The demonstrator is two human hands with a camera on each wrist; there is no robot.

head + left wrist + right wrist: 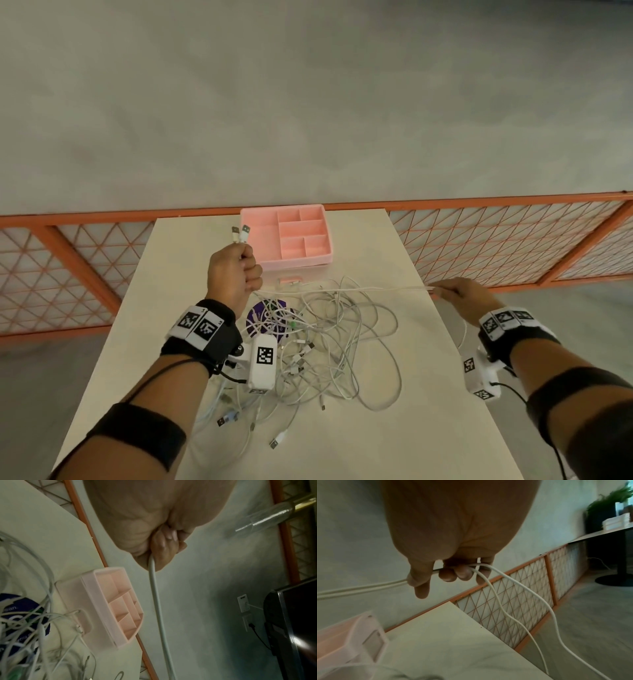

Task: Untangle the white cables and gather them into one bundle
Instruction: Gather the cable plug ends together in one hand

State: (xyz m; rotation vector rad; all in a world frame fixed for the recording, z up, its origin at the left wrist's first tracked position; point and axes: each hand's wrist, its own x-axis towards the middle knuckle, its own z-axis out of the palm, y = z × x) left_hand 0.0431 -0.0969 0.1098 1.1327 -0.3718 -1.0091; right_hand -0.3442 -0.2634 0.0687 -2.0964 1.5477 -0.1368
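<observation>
Behind the pale table (428, 428) runs an orange lattice fence (513, 240) against a grey wall. At the table's far edge sits one pink organizer tray (322, 255) with several compartments; I can't tell their exact number, since my left hand (234, 270) covers its near-left corner.

My left hand is fisted around two white cables (342, 290), with two USB plugs (240, 234) sticking up out of the fist. The left wrist view shows only one cord leaving the fist; the fingers hide the rest. Those two cables stretch taut across to my right hand (460, 291), beyond the table's right edge, where my fingers (462, 573) curl around them; two loose ends hang down past the table's side and are cut off at the frame's bottom.

On the table between my arms lies the tangled pile of white cables (325, 353), too knotted to count. Under it sits one purple round disc (270, 320), mostly hidden; its white writing is blurred, only "…ean." readable from the left wrist. Each wrist carries a band with black-and-white square markers.
</observation>
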